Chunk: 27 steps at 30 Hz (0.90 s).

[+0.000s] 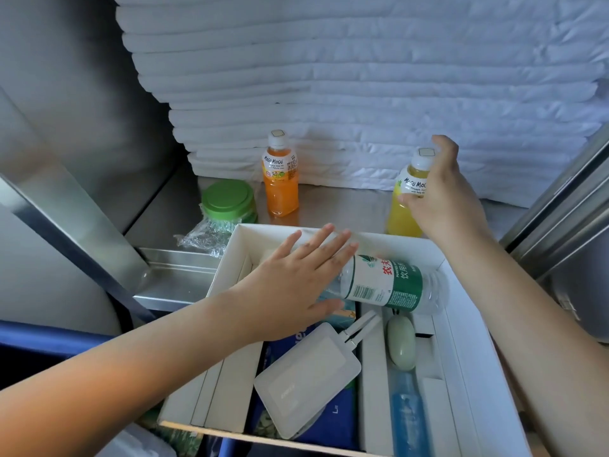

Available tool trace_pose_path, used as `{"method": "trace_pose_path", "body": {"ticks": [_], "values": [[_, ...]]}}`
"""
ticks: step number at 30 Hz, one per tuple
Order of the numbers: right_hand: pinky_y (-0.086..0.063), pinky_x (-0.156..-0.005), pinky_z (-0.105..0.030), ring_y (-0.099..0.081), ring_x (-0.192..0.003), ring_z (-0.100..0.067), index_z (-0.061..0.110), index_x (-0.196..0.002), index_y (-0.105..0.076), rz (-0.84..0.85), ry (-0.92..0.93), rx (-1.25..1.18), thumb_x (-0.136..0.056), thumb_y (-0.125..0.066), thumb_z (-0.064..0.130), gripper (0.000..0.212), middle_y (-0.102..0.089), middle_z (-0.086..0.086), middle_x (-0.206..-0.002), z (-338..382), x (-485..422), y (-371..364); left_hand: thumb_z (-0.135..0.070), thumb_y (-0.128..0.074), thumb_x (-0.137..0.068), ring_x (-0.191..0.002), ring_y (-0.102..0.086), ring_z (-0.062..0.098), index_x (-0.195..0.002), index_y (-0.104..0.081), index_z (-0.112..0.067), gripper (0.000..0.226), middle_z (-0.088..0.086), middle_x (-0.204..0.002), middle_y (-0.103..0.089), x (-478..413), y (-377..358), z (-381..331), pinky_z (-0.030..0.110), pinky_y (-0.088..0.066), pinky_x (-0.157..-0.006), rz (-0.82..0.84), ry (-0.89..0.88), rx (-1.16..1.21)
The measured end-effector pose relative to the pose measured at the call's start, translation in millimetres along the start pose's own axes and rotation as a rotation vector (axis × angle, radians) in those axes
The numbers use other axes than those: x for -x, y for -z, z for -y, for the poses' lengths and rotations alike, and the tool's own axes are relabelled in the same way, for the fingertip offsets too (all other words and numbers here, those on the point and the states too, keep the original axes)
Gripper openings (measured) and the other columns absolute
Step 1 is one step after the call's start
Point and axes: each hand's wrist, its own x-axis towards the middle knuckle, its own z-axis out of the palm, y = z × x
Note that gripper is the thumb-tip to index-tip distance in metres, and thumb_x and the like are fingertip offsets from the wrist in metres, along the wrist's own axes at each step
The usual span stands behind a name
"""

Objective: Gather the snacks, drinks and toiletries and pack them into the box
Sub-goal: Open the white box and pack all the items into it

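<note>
— So, which step is this?

— Gathering the drinks, I'd say. The water bottle point(389, 285) already lies on its side across the far end of the box point(227, 262), on top of other things. 2 juice bottles stand outside it on the counter point(346, 202). The orange juice bottle point(280, 183) is near the back edge, against the stack of white folded sheets point(362, 94). The yellow juice bottle point(403, 219) is just behind the box's far right corner.

— And the hands?

— The right hand point(441, 199) is on the yellow juice bottle, thumb across the label and fingers curled round its far side near the cap. That bottle stands upright on the counter, not yet lifted. The left hand point(290, 285) is flat, fingers straight and a little spread, over the cap end of the water bottle. Whether it presses down or hovers just above, I cannot tell.

— What does the next move call for?

— Probably lifting the yellow juice bottle over the box's far wall and laying it down beside the water bottle; upright it looks too tall for so shallow a box. Room is tight: a white pouch point(306, 380), a pale green oval case point(401, 341) and a blue tube point(410, 417) take up the near part. After that, the orange juice bottle and 1 green-lidded jar point(229, 199), by the box's far left corner, are left.
</note>
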Motion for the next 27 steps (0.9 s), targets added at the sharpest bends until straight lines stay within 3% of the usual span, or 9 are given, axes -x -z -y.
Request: {"method": "trace_pose_path", "body": {"ticks": [6,9,11,15,19,21,27], "values": [[-0.04,-0.076,-0.034,-0.055,-0.105,-0.025,0.029,-0.133,-0.025,-0.066,0.083,-0.209,-0.078,-0.073,0.019,0.073,-0.051,0.004,-0.127,24,21,37,-0.057,-0.016,-0.093,-0.135,0.033,0.006,-0.143,0.027,-0.025,0.073,-0.009,-0.151,0.031,-14,30,3,0.024,0.027,-0.106,-0.145,0.027,0.048],[-0.047,-0.088,-0.042,-0.054,-0.111,-0.016,0.033,-0.13,-0.027,-0.046,0.133,-0.287,-0.073,-0.076,0.025,0.076,-0.052,0.01,-0.13,38,31,58,-0.052,-0.027,-0.093,-0.14,0.021,0.005,-0.144,0.021,-0.027,0.075,-0.01,-0.154,0.021,-25,50,7,0.021,0.016,-0.112,-0.289,0.033,0.153],[-0.048,-0.092,-0.038,-0.054,-0.112,-0.005,0.041,-0.128,-0.029,-0.014,0.143,-0.368,-0.066,-0.079,0.031,0.08,-0.053,0.018,-0.125,44,36,72,-0.048,-0.036,-0.091,-0.144,0.003,0.006,-0.148,0.011,-0.028,0.077,-0.01,-0.157,0.01,-29,66,7,0.019,0.001,-0.114,-0.391,0.01,0.286],[-0.05,-0.083,-0.027,-0.057,-0.104,0.008,0.055,-0.124,-0.03,0.167,0.195,-0.551,-0.05,-0.082,0.041,0.091,-0.055,0.031,-0.115,49,46,92,-0.038,-0.049,-0.091,-0.134,-0.032,0.009,-0.15,-0.006,-0.03,0.074,-0.012,-0.157,-0.008,-31,93,-1,0.028,-0.038,-0.102,-0.504,-0.095,0.554],[-0.051,-0.088,-0.035,-0.061,-0.107,-0.002,0.058,-0.133,-0.019,0.452,0.256,-0.539,-0.047,-0.084,0.042,0.11,-0.051,0.025,-0.127,42,52,96,-0.031,-0.049,-0.094,-0.121,-0.045,0.003,-0.148,-0.023,-0.023,0.06,-0.008,-0.145,-0.036,-30,99,-14,0.025,-0.042,-0.094,-0.551,-0.188,0.575],[-0.05,-0.092,-0.034,-0.057,-0.11,0.003,0.066,-0.132,-0.011,0.557,0.241,-0.471,-0.044,-0.085,0.046,0.116,-0.047,0.026,-0.132,37,55,95,-0.029,-0.051,-0.094,-0.115,-0.049,0.002,-0.143,-0.035,-0.021,0.052,-0.007,-0.133,-0.048,-29,96,-20,0.023,-0.043,-0.089,-0.539,-0.207,0.576],[-0.046,-0.096,-0.037,-0.053,-0.114,0.006,0.072,-0.129,-0.01,0.701,0.202,-0.334,-0.045,-0.085,0.05,0.114,-0.047,0.03,-0.13,22,68,88,-0.017,-0.058,-0.091,-0.098,-0.056,0.005,-0.129,-0.054,-0.024,0.039,-0.011,-0.118,-0.051,-28,82,-28,0.029,-0.049,-0.08,-0.403,-0.188,0.622]]}}
